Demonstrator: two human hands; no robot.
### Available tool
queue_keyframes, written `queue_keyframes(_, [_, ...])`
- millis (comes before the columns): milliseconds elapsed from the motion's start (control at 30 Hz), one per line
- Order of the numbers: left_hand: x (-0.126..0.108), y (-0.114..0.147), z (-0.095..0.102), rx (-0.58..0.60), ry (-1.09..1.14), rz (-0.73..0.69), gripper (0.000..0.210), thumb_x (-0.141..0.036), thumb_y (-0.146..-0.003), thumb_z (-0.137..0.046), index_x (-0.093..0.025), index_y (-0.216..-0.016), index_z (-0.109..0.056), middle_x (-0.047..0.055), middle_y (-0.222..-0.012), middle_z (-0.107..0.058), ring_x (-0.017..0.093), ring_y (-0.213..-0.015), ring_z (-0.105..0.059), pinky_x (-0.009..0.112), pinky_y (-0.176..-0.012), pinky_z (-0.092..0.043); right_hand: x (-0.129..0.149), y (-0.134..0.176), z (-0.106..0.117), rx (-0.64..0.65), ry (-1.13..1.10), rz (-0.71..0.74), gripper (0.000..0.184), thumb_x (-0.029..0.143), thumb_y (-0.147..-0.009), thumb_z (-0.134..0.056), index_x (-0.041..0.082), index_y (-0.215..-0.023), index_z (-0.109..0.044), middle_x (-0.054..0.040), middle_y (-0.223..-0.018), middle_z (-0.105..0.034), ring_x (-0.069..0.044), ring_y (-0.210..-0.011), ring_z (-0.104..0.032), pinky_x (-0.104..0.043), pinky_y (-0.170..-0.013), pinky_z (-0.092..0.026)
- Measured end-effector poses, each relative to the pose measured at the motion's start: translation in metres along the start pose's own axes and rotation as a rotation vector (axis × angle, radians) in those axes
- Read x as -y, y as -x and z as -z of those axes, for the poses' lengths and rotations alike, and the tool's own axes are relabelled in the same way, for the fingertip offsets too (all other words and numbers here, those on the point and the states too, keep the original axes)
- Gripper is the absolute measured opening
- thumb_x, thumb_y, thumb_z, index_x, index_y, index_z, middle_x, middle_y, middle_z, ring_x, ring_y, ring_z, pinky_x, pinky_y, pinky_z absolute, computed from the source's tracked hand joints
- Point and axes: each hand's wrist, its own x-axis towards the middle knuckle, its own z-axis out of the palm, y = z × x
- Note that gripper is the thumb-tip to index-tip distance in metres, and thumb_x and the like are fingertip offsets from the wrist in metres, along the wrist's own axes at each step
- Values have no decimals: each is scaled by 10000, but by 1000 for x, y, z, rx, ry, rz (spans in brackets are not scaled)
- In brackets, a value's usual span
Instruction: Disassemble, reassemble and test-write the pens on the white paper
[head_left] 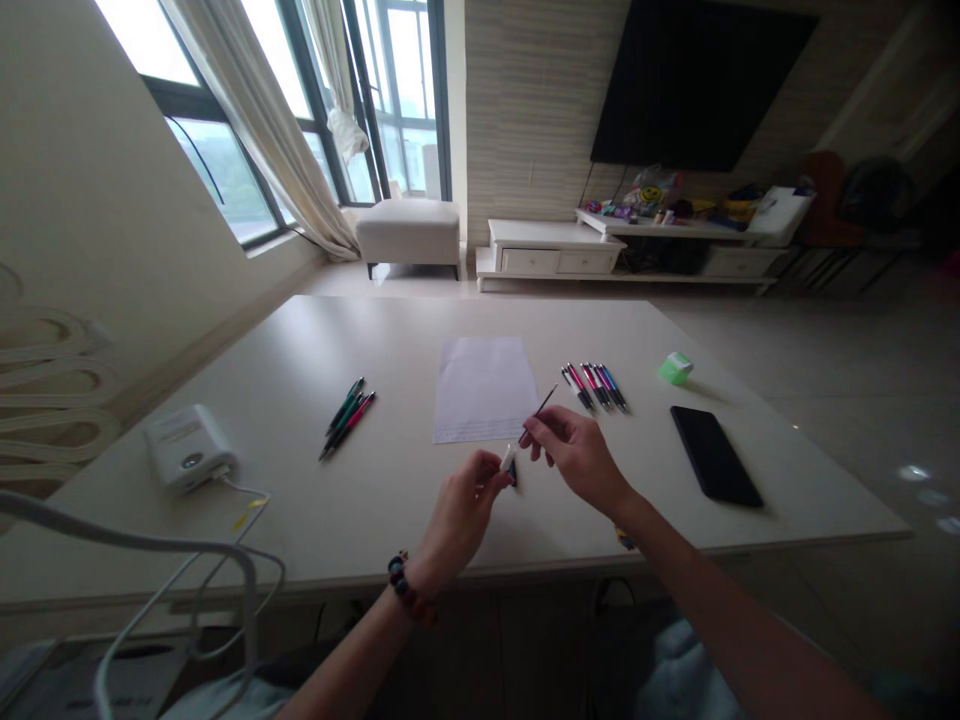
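Observation:
My left hand (471,492) pinches a white pen barrel (507,458) upright over the near middle of the table. A small dark pen part (514,473) shows beside its fingertips; whether they touch it I cannot tell. In my right hand (571,448), between thumb and fingers, is a thin dark pen refill (545,400), tilted up to the right with its lower end close to the barrel. Just beyond both hands lies a sheet of white paper (484,385). Several pens (592,386) lie in a row to its right, and several more (349,418) lie in a bunch to its left.
On the white table (390,540) a black phone (715,455) and a green-and-white cube-shaped item (676,368) lie at right. A white power device (189,448) with cables (259,545) occupies the left side. The table's near edge runs below my forearms.

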Motion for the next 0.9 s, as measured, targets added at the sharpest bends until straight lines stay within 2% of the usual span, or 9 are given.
queue_keyframes(100, [-1, 0, -1, -12, -5, -2, 119, -304, -807, -548, -192, -839, -527, 55, -853, -687, 185, -819, -645, 297, -740, -487, -1, 1, -1, 15, 53, 8, 256, 394, -847, -542, 157, -781, -613, -33, -692, -653, -117, -542, -557, -221, -481, -414])
queue_keyframes(267, [1, -1, -1, -14, -8, -14, 120, -301, -798, -559, -190, -837, -534, 56, -852, -686, 188, -812, -644, 305, -739, -488, -2, -2, 3, -51, 17, 13, 251, 395, -847, -545, 158, -793, -611, -27, -697, -649, -108, -525, -544, -218, -469, -411])
queue_keyframes(500, [-1, -1, -1, -14, -4, -11, 128, -305, -812, -546, -184, -846, -523, 59, -852, -675, 190, -823, -637, 320, -753, -484, -2, 0, 1, 35, 126, 47, 219, 362, -820, -581, 160, -767, -647, -30, -697, -650, -130, -602, -573, -228, -531, -437])
queue_keyframes(567, [-2, -1, -2, -15, 12, -22, 127, -303, -809, -551, -184, -840, -521, 57, -851, -671, 187, -822, -635, 316, -756, -481, -2, 0, 2, 32, 112, 58, 212, 365, -809, -596, 163, -809, -659, -33, -725, -656, -133, -622, -577, -230, -545, -443])
queue_keyframes(667, [-2, -1, -2, -19, 17, -42, 118, -296, -808, -554, -186, -827, -518, 50, -847, -662, 178, -820, -628, 301, -755, -471, 0, 0, 3, 6, 53, 44, 233, 381, -827, -573, 163, -823, -657, -19, -688, -639, -111, -549, -542, -218, -491, -414])
queue_keyframes(900, [-6, 3, -2, 48, -18, -72, 185, -340, -883, -440, -198, -946, -541, -9, -723, -586, 124, -658, -530, 238, -643, -419, -1, -1, 2, 82, 16, 8, 285, 423, -791, -614, 158, -703, -667, -25, -621, -638, -115, -539, -524, -225, -494, -405])
